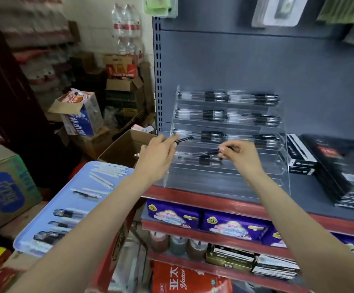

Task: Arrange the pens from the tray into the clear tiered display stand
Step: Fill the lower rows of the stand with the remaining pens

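The clear tiered display stand (224, 178) sits on a grey shelf; its upper three tiers hold rows of black pens and a lower tier has one or two. My left hand (157, 157) grips a black pen (184, 140) at the stand's left edge. Over the lower tier, my right hand (240, 154) pinches another black pen (207, 152) by one end. The light blue tray (51, 206) at lower left carries several white pens (108, 171) and several black pens (64, 213).
Stacked black boxes and notebooks (330, 166) lie right of the stand. An open cardboard box (125, 148) stands behind the tray. The red-edged shelves below hold purple packs (224, 224). More cartons pile up at left.
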Tool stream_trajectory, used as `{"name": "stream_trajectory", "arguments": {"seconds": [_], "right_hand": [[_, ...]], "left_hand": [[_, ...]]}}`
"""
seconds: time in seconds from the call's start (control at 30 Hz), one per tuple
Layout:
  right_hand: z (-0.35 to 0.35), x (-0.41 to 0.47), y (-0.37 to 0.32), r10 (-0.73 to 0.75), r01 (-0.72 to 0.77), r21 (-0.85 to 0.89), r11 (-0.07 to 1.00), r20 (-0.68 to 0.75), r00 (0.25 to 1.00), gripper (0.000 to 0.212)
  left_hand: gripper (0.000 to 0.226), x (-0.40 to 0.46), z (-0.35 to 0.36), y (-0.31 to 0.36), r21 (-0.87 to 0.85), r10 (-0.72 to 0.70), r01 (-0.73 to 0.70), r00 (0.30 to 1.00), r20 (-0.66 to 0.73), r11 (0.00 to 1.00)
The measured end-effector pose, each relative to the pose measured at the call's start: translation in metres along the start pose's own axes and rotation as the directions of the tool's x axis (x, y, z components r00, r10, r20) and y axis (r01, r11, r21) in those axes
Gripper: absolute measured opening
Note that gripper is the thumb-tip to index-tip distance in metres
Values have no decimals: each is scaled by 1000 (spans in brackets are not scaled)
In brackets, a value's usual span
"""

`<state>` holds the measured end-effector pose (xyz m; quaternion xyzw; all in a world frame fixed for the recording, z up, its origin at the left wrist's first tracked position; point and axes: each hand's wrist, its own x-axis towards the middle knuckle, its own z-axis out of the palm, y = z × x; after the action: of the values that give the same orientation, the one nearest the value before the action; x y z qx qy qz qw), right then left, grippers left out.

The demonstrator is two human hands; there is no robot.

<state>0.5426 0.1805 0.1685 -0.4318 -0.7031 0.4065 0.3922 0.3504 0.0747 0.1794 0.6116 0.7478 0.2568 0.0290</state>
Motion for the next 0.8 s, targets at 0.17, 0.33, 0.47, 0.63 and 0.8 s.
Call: {"name": "stream_trajectory", "arguments": {"seconds": [0.17,0.33,0.47,0.63,0.8], "right_hand": [[3,9,2,-63,85,-202,976,115,991,14],[7,15,-1,-133,227,-453,862,229,964,12],[8,15,5,-140,279,-527,803,288,947,18],[2,14,4,-171,279,-468,839,260,950,18],[1,10,-5,-178,213,-179,961,193,965,15]], "left_hand": [[23,4,2,-1,-138,1,-11,997,-74,990],[11,11,6,-2,-180,23,-38,996,-86,983],[9,17,9,-5,-185,57,-71,995,-78,980],[13,22,13,-1,-187,110,-120,992,-64,975],[16,30,19,15,-193,191,-186,982,8,963]]}}
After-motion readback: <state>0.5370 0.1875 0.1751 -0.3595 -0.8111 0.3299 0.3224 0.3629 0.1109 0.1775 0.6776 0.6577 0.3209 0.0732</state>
